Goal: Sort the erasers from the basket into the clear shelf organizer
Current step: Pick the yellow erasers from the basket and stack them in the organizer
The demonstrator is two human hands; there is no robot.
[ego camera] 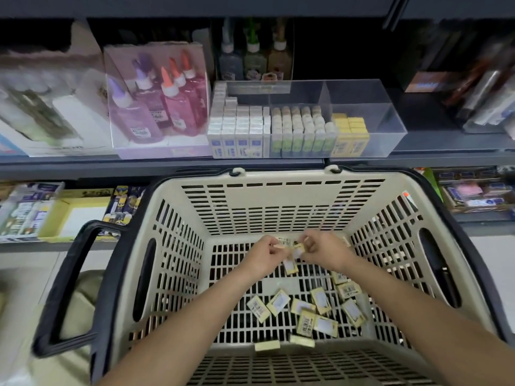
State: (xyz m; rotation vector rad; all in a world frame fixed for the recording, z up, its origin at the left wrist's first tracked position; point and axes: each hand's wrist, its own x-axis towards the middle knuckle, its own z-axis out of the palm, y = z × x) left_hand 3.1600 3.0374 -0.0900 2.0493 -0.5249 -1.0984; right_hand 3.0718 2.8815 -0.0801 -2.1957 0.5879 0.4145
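Small yellow-sleeved erasers point(320, 299) lie loose in a cream basket point(278, 178) below the clear shelf organizer point(362, 107); left hand point(264, 253) and right hand point(320, 247) each pinch one, likely light, firm, easiest gripped across flat faces.

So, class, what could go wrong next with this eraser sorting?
The left hand and right hand pinch yellow erasers over the basket; one might slip down. The organizer holds three sorts, so these could land outside the yellow stack on its right. Two stray erasers at the basket's near edge may be missed.
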